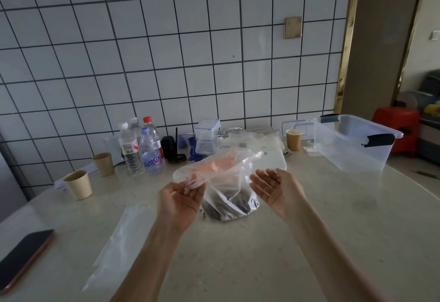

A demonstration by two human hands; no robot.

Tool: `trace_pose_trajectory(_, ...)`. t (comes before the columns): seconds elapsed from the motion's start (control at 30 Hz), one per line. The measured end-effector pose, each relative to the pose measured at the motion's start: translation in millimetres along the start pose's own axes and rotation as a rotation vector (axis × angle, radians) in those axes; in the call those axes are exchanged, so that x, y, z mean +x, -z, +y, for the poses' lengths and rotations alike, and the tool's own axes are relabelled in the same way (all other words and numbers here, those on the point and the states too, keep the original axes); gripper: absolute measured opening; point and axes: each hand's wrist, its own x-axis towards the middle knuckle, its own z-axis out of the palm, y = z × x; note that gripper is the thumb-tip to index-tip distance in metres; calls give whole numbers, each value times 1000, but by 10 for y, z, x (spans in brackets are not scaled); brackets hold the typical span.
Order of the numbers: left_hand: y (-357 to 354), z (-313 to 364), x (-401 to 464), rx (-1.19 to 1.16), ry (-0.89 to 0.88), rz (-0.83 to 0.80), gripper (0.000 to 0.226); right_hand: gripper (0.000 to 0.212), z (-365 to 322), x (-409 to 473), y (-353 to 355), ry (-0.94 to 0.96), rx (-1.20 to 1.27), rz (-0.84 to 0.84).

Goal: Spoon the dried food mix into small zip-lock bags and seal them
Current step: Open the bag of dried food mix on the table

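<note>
Clear plastic bag (221, 182) between hands, pinched by left hand (182, 198).

Clear plastic bag (221, 177), glossy tiled wall (166, 51)

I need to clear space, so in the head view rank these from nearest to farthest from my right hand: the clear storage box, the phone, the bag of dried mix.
1. Bag of dried mix, just left of the right hand.
2. Clear storage box, back right.
3. Phone, far left near edge.
</note>
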Motion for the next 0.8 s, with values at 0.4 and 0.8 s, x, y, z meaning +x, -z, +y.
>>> trace_pose_trajectory(0.4, 3, 24, 6, 123, -12, -79, 27, 23, 9, 5, -148, 69, -88, -41)
trace_pose_trajectory(0.8, 18, -55, -43, 161, 184, -9, 39, 39, 138, 59, 198, -55, -116, -234)
